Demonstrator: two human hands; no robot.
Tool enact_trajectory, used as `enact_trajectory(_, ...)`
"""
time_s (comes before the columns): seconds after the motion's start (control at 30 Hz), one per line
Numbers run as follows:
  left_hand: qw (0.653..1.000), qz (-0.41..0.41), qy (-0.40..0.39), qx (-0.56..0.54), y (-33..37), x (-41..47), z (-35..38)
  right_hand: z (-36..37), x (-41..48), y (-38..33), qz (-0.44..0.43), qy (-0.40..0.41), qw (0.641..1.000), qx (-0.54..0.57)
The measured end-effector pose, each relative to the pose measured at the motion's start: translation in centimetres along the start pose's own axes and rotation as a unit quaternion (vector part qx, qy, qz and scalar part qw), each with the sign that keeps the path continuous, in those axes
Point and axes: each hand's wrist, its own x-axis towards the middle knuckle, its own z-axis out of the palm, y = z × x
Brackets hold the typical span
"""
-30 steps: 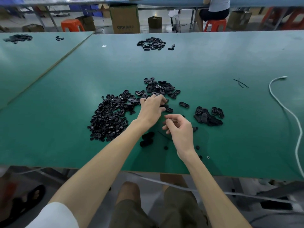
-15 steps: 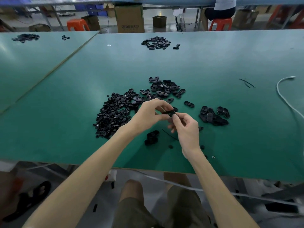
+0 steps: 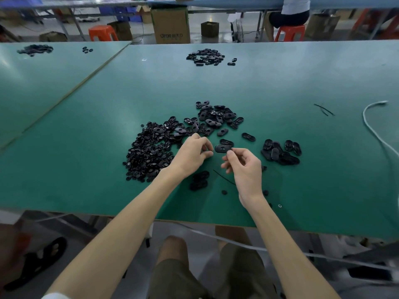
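My right hand (image 3: pixel 244 167) pinches a black oval plastic piece (image 3: pixel 223 148) by its right end, a little above the green table (image 3: pixel 75 169). My left hand (image 3: pixel 192 153) hovers just left of that piece, thumb and forefinger curled toward each other; whether they pinch anything is unclear. A heap of small round black parts (image 3: pixel 146 156) lies to the left of my hands. Beyond my hands a pile of black oval pieces (image 3: pixel 216 117) spreads out. A smaller group of oval pieces (image 3: pixel 280 152) lies to the right.
Two dark pieces (image 3: pixel 199 180) and a thin black strand (image 3: pixel 223 179) lie under my wrists. Another black pile (image 3: pixel 205 57) sits at the far edge. At the right runs a white cable (image 3: pixel 371 126). Cardboard boxes, orange stools and a seated person are beyond the table.
My left hand reached into the oval pile, then came back toward my right hand with a piece. My right hand now holds that piece and my left hand has drawn slightly away.
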Motion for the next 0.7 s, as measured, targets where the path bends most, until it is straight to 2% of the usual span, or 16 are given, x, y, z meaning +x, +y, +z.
enact_trajectory(0.1, 1.000, 0.007, 0.006, 0.001, -0.1, -0.2, -0.1, 0.0, 0.0, 0.0, 0.002, 0.004, 1.000, 0.001)
enact_trajectory(0.2, 0.997, -0.001, 0.048, -0.058, 0.0, -0.7, -0.1, 0.0, 0.0, -0.1, 0.003, 0.010, 1.000, 0.011)
enact_trajectory(0.27, 0.981, -0.031, 0.082, -0.172, 0.3, -1.0, -0.1, 0.0, 0.0, -0.1, 0.003, 0.008, 1.000, 0.008)
enact_trajectory(0.33, 0.944, -0.054, 0.096, -0.311, 0.5, -1.4, 0.0, 0.0, 0.1, 0.0, 0.002, 0.004, 1.000, -0.001)
enact_trajectory(0.4, 0.915, -0.060, 0.093, -0.388, 0.7, -1.9, 0.2, 0.0, 0.1, 0.0, 0.001, 0.000, 1.000, -0.007)
enact_trajectory(0.6, 0.898, -0.055, 0.091, -0.427, 0.7, -2.6, 1.3, 0.0, 0.0, 0.0, -0.002, -0.008, 1.000, -0.017)
enact_trajectory(0.7, 0.901, -0.049, 0.101, -0.420, 0.5, -2.9, 1.4, 0.0, -0.1, 0.0, -0.004, -0.010, 1.000, -0.021)
